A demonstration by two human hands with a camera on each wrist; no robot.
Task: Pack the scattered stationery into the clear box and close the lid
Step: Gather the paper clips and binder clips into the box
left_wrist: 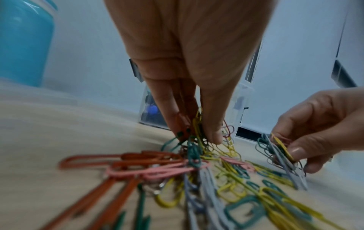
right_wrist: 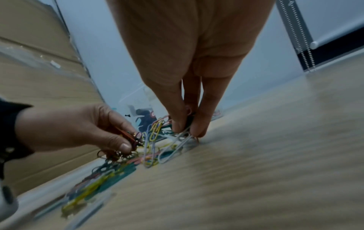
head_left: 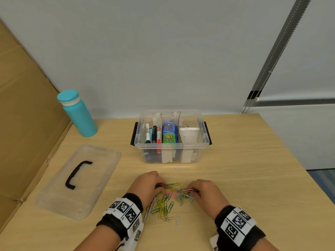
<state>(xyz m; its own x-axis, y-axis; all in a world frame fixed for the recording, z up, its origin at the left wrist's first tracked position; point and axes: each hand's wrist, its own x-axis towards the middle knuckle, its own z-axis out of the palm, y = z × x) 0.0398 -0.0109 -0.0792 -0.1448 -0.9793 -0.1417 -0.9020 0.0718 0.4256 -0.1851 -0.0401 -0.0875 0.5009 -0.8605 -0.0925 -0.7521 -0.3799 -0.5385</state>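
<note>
We see both hands low in the frame, working a loose pile of coloured wire paper clips on the pale wood counter. Left hand: fingers pressed together with the thumb, pinching a bunch of red, green and yellow clips. Right hand: fingers likewise closed on a small bunch of pink, yellow and white clips. In both wrist views the fingertips are down at the counter surface. Rest of the pile lies between and just below the two hands; one white clip sits apart at the lower edge of the pile, and another pale clip lies just in front of the box.

Clear plastic box with black side latches stands centre frame, above the hands, open. Inside it: marker pens on the left, small blue and green cases in the middle, a white object on the right.

Clear lid with black handle lies flat at left centre, well apart from the box. Teal bottle stands upright in the upper left, next to the brown cardboard sheet.
</note>
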